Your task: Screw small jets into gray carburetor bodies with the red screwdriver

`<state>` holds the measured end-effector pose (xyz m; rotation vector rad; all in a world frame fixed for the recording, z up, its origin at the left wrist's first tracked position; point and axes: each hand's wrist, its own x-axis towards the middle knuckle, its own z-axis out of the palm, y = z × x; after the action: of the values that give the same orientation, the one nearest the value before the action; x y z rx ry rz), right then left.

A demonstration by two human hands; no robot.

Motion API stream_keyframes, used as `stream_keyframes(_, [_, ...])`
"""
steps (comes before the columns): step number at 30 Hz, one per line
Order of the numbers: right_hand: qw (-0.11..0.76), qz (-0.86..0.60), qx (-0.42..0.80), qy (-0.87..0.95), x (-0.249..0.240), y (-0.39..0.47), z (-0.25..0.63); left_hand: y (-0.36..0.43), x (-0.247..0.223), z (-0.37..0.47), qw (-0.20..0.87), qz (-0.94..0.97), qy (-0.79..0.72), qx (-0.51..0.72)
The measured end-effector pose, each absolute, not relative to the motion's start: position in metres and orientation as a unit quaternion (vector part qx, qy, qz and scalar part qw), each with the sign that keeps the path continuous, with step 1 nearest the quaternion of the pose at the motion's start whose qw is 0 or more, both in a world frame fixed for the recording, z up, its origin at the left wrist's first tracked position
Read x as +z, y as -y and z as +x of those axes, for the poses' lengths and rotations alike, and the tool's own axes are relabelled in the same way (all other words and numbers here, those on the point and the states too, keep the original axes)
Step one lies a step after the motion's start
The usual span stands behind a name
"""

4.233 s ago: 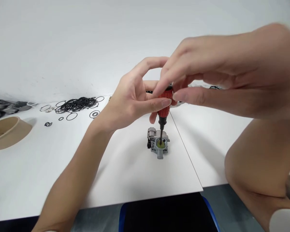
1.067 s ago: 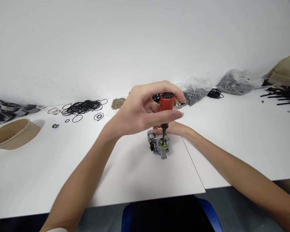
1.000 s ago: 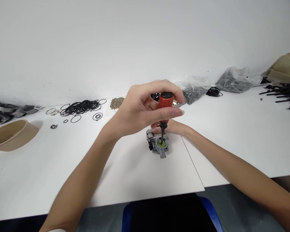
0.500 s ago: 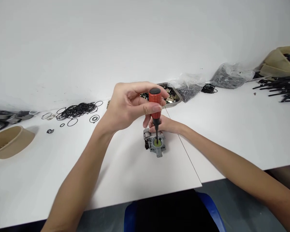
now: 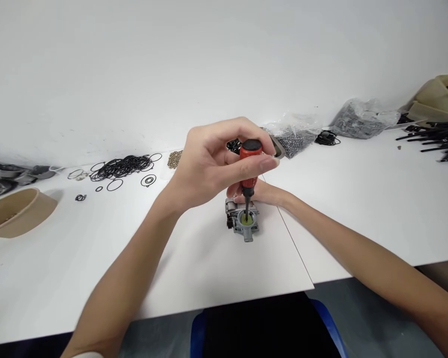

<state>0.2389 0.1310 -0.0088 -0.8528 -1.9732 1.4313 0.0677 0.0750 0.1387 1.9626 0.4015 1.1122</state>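
My left hand (image 5: 218,166) is closed around the red handle of a screwdriver (image 5: 249,183) with a black end cap. The screwdriver stands nearly upright, its tip on the yellowish round plate (image 5: 246,221) inside the bore of a small grey metal throttle body (image 5: 248,234). The throttle body lies on the white table. Behind it, my right hand (image 5: 263,193) grips its far side; those fingers are partly hidden by my left hand and the screwdriver.
Black rubber rings (image 5: 123,168) lie at the left, near a tan bowl (image 5: 33,214). Small brass-coloured pieces (image 5: 174,159) and a metal tray (image 5: 278,146) sit behind my hands. Plastic bags of parts (image 5: 362,119) and black rods (image 5: 440,139) are at the right. The table's front edge is close.
My left fingers have turned about the screwdriver handle, with thumb and forefinger reaching further right. The screwdriver leans slightly differently, its tip still in the bore. The view has shifted a little.
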Motion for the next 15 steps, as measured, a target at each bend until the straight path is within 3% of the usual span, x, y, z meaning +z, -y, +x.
stream_keyframes(10, [0.304, -0.274, 0.573, 0.711, -0.015, -0.133, 0.234, -0.091, 0.128, 0.067, 0.458, 0.756, -0.107, 0.456])
stream_keyframes(15, [0.297, -0.291, 0.568, 0.710, -0.003, -0.125, 0.234, -0.086, 0.135, 0.063, 0.478, 0.788, -0.065, 0.382])
